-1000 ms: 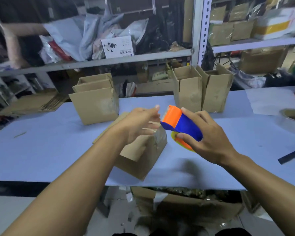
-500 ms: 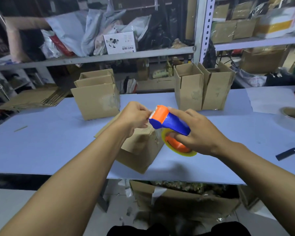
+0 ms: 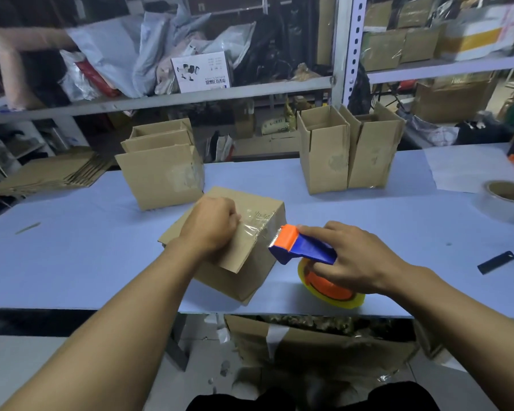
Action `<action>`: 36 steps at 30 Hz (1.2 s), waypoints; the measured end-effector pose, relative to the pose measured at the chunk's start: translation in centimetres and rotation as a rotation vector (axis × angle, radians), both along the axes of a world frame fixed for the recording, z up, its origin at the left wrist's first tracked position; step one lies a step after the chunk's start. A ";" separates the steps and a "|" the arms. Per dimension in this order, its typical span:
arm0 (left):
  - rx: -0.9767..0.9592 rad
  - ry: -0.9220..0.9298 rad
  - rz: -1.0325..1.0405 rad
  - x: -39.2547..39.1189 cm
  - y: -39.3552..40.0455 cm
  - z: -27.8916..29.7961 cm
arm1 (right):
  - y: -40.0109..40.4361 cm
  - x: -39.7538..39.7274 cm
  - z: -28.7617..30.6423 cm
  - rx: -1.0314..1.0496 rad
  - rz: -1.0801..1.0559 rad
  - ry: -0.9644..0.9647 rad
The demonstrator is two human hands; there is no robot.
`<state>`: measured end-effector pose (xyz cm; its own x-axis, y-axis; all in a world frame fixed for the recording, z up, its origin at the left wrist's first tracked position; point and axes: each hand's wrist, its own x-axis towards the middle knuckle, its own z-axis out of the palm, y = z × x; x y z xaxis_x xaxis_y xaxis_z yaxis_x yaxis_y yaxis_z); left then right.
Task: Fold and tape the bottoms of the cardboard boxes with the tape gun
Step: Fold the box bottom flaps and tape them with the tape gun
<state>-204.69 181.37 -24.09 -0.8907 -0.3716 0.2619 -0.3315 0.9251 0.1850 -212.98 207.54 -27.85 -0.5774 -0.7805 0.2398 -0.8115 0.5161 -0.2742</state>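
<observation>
A cardboard box lies bottom-up near the table's front edge, its flaps folded shut. My left hand sits curled on top of it, pinching the end of a clear tape strip against the cardboard. The strip stretches right to the blue and orange tape gun, which my right hand grips by its handle beside the box's right edge. The gun's yellow and orange tape roll hangs under my hand.
Upright open boxes stand behind: one stack at left, a pair at right. Flat cardboard sheets lie far left. A spare tape roll and a black blade rest on the blue table at right. Shelving stands behind.
My left hand took the tape end at the gun and brought it down onto the box. My right hand drew the gun down and right, stretching tape over the flaps.
</observation>
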 end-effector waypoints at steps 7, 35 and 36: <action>-0.036 0.014 0.236 1.0 0.5 -0.8 | -1.1 0.7 0.2 0.078 -0.015 0.054; 0.207 -0.183 -0.228 2.0 3.7 -1.5 | -3.4 2.7 1.6 0.241 -0.145 0.084; 0.223 -0.131 -0.197 1.7 3.8 -1.7 | -4.3 2.7 1.6 0.261 -0.141 0.092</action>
<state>-202.97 185.13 -25.82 -0.9719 -0.2242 0.0717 -0.1848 0.9154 0.3576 -210.30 203.22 -26.24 -0.6692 -0.7366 0.0979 -0.7424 0.6684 -0.0458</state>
